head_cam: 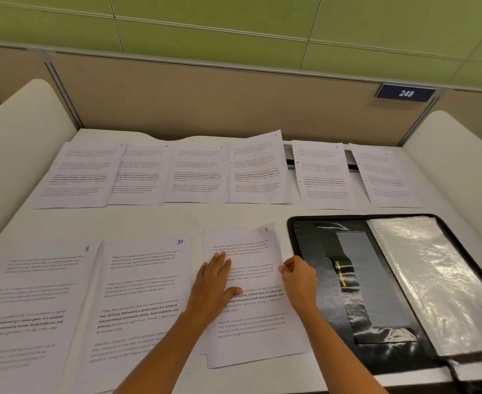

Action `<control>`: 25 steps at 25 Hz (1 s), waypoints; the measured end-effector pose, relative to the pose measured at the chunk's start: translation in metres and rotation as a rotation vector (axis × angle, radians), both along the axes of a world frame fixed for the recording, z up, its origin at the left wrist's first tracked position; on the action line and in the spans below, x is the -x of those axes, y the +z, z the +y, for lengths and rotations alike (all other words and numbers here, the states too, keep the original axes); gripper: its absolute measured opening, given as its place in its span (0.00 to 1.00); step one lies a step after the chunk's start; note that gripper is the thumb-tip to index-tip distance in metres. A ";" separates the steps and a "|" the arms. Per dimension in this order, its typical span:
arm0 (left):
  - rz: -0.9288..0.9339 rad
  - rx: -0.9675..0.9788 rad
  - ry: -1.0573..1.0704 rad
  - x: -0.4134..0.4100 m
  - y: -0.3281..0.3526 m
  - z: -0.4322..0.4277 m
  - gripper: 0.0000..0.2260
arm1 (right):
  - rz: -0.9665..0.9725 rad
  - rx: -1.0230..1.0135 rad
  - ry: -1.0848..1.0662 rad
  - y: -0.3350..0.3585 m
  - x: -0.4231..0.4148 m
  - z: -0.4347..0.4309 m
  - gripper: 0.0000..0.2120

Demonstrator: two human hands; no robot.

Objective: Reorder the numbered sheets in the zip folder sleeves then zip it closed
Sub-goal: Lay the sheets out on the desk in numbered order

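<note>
Sheet 7 [251,294] lies on the desk [177,217] just left of the open zip folder [333,280]. The left hand [214,282], spread flat, pins it; the right hand [298,280] pinches its right edge, probably to lift it. Other sheets lie spread out, numbers showing, for sorting.

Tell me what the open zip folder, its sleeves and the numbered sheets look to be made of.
Zip folder: black, glossy, probably faux leather or vinyl; it catches wrinkled highlights.
Sleeves: clear, thin plastic, judging by crinkled glare across them.
Numbered sheets, such as sheet 7 under the left hand and pinched by the right hand: matte white printer paper with slightly curling edges.
</note>
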State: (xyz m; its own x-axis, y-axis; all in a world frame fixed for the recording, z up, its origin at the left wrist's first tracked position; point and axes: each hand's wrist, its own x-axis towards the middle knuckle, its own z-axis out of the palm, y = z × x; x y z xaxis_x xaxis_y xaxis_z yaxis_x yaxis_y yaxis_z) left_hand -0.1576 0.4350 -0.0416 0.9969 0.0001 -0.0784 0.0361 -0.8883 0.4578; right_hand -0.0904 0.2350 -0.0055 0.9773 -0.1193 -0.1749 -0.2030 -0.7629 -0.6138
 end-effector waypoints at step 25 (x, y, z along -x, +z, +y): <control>-0.063 -0.129 0.274 0.038 -0.001 0.053 0.41 | -0.088 -0.348 -0.094 0.040 -0.035 -0.015 0.03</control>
